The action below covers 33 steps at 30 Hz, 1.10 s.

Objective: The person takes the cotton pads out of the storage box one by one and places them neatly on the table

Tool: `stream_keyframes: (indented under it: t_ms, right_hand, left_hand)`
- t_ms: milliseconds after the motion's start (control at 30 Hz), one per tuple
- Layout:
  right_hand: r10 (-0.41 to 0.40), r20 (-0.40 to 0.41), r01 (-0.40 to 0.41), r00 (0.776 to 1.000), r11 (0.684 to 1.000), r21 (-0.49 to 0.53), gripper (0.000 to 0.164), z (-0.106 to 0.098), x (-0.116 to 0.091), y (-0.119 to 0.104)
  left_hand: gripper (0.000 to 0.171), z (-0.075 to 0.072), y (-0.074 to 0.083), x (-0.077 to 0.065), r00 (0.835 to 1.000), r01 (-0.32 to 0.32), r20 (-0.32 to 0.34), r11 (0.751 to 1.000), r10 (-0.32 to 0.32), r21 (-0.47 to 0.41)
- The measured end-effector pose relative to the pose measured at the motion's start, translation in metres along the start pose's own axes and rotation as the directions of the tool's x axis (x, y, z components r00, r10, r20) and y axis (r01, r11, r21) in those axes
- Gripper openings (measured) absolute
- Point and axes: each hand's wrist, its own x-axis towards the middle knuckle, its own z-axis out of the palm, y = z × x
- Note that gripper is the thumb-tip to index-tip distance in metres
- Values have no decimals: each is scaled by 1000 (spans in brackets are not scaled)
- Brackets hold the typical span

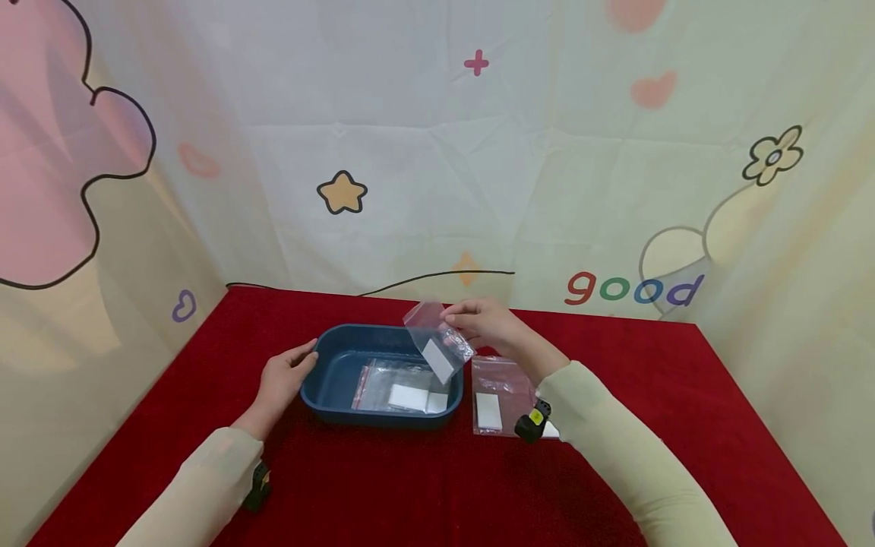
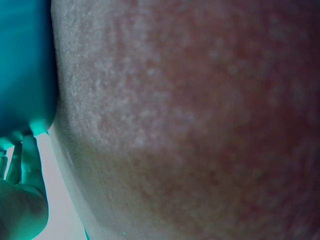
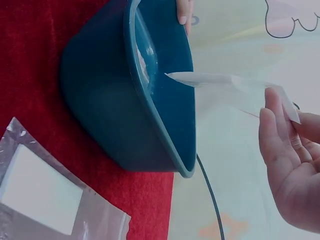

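A dark blue plastic basin [image 1: 383, 417] stands on the red cloth. My left hand [image 1: 282, 380] holds it by its left end, thumb at the rim and fingers against the outer wall in the left wrist view. With thumb and fingers my right hand [image 1: 494, 327] pinches a clear zip bag [image 1: 437, 358] that has a white rectangular piece inside. This bag hangs tilted over the basin's right end. Inside the basin lie clear bags [image 1: 386, 376] with white pieces, partly overlapping.
Right of the basin, more clear bagging [image 1: 509, 376] with white pieces lies flat on the red cloth [image 1: 383, 486], partly hidden by my right wrist. A printed curtain [image 1: 424, 190] hangs behind the table's far edge.
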Motion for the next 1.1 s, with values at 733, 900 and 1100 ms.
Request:
stream_keyframes:
  t_ms: [733,900,1100]
  right_hand:
    - [57,-130,-33,990,984,176,34,-24,-45,47]
    - [32,-128,-5,991,979,205,34,-26,-53,57]
    - [34,-142,1,989,972,234,28,-31,-62,68]
  left_hand:
    - [50,1,0,0,1000,-7,11,1000,8,-20]
    - [50,0,0,-1,1000,-10,11,1000,10,-23]
    - [49,-1,-2,-2,1000,-20,5,1000,20,-21]
